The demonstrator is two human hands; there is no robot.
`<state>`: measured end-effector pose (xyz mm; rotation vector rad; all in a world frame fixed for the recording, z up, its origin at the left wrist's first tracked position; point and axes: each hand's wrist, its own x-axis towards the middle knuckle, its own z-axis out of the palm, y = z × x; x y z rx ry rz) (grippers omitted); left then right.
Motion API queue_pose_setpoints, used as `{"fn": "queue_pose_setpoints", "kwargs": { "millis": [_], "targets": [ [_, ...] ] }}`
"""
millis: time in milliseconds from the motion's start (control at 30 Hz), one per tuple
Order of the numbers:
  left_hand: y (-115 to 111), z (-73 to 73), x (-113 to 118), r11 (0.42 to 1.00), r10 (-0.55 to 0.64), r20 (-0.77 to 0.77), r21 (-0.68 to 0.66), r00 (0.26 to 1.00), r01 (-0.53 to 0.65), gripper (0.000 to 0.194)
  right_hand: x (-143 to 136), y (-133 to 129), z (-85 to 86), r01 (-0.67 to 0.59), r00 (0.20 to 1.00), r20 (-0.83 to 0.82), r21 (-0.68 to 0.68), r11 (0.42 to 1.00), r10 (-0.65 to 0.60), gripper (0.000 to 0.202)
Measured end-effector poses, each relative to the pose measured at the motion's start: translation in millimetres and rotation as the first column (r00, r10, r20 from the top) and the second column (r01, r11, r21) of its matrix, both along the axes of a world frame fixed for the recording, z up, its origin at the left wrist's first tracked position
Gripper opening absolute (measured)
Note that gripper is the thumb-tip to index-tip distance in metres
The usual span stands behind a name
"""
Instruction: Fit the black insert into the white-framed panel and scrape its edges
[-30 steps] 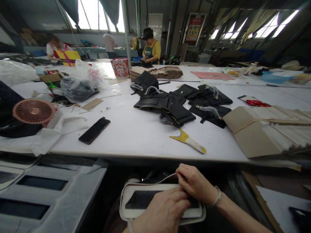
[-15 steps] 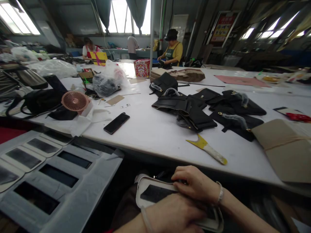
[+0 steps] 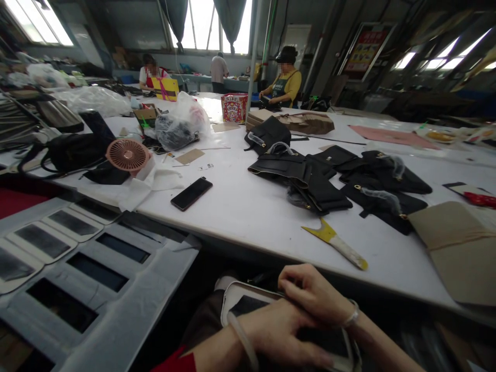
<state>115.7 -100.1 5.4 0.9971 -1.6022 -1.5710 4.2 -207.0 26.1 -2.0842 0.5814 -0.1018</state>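
On my lap rests a cream-edged bag panel [image 3: 231, 298] with a dark rectangle in its middle, half covered by my hands. My left hand [image 3: 284, 330], a pale bangle at its wrist, lies across the panel. One of its digits stretches out to the lower right, and the others run beneath my other hand. My right hand [image 3: 312, 292], wearing a bracelet, crosses over it at the panel's far edge with fingers curled in. Whatever is in those fingers is hidden.
A grey board [image 3: 127, 305] with several similar panels stands left. On the white table [image 3: 240, 217] lie a phone [image 3: 191, 194], a pink fan [image 3: 127, 155], a yellow-ended forked tool [image 3: 335, 240], black bags [image 3: 294, 168] and brown card [image 3: 461, 248]. Other people work farther back.
The view has shifted slightly, so the scene sits a little more to the right. My left hand has moved, its lower digit reaching farther right. My right hand stays curled near the panel's far edge.
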Motion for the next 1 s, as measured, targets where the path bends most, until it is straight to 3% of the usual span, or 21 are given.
{"fn": "queue_pose_setpoints", "kwargs": {
  "millis": [33, 67, 133, 167, 233, 300, 400, 433, 500, 567, 700, 800, 900, 1000],
  "targets": [
    [-3, 0.3, 2, 0.996, 0.048, -0.057, 0.079, 0.997, -0.044, 0.052, -5, -4, 4.5, 0.113, 0.99, 0.062, 0.172, 0.979, -0.126, 0.02],
    [-5, 1.1, 3, 0.984, 0.101, -0.096, 0.157, 0.99, -0.085, 0.053, -12, -10, 7.8, 0.238, 0.949, 0.115, 0.341, 0.909, -0.292, 0.024],
    [-8, 4.1, 1, 0.971, 0.156, -0.056, 0.193, 0.986, -0.142, 0.05, -31, -23, 8.3, 0.433, 0.779, 0.156, 0.567, 0.701, -0.607, 0.031],
    [-8, 5.8, -3, 0.981, 0.148, 0.023, 0.125, 0.989, -0.15, 0.043, -44, -29, 4.9, 0.499, 0.69, 0.158, 0.602, 0.623, -0.706, 0.033],
    [-6, 8.3, -14, 0.988, 0.105, 0.258, -0.134, 0.96, -0.072, 0.031, -71, -32, -10.3, 0.599, 0.561, 0.121, 0.624, 0.502, -0.819, 0.037],
    [-2, 8.2, -26, 0.937, 0.093, 0.494, -0.337, 0.864, 0.092, 0.025, -97, -23, -35.5, 0.663, 0.44, 0.044, 0.657, 0.358, -0.897, 0.042],
    [1, 6.8, -40, 0.831, 0.158, 0.712, -0.47, 0.684, 0.297, 0.017, -119, 14, -83.3, 0.715, 0.302, -0.101, 0.682, 0.155, -0.948, 0.048],
    [2, 7.8, -41, 0.802, 0.191, 0.741, -0.496, 0.644, 0.333, 0.015, -121, 29, -98.5, 0.712, 0.282, -0.135, 0.693, 0.112, -0.95, 0.048],
    [6, 13.6, -38, 0.791, 0.253, 0.754, -0.522, 0.606, 0.32, 0.012, -121, 59, -122.7, 0.69, 0.243, -0.169, 0.722, 0.047, -0.955, 0.047],
    [14, 22.3, -27, 0.826, 0.302, 0.736, -0.52, 0.606, 0.219, 0.012, -118, 81, -136.4, 0.662, 0.201, -0.196, 0.749, -0.015, -0.96, 0.046],
    [43, 30.1, 9, 0.848, 0.414, 0.691, -0.529, 0.593, 0.024, 0.019, -121, 98, -142.9, 0.61, 0.128, -0.261, 0.781, -0.132, -0.957, 0.047],
    [65, 22.8, 33, 0.845, 0.436, 0.719, -0.534, 0.542, 0.028, 0.017, -124, 101, -149.2, 0.559, 0.119, -0.284, 0.811, -0.173, -0.951, 0.041],
    [75, 15.3, 44, 0.826, 0.446, 0.756, -0.554, 0.479, 0.105, 0.03, -115, 116, -164.4, 0.485, 0.186, -0.343, 0.847, -0.218, -0.921, 0.033],
    [75, 14.9, 44, 0.802, 0.469, 0.765, -0.578, 0.442, 0.149, 0.041, -89, 144, -183.6, 0.407, 0.337, -0.381, 0.883, -0.232, -0.861, 0.032]
  ]
}}
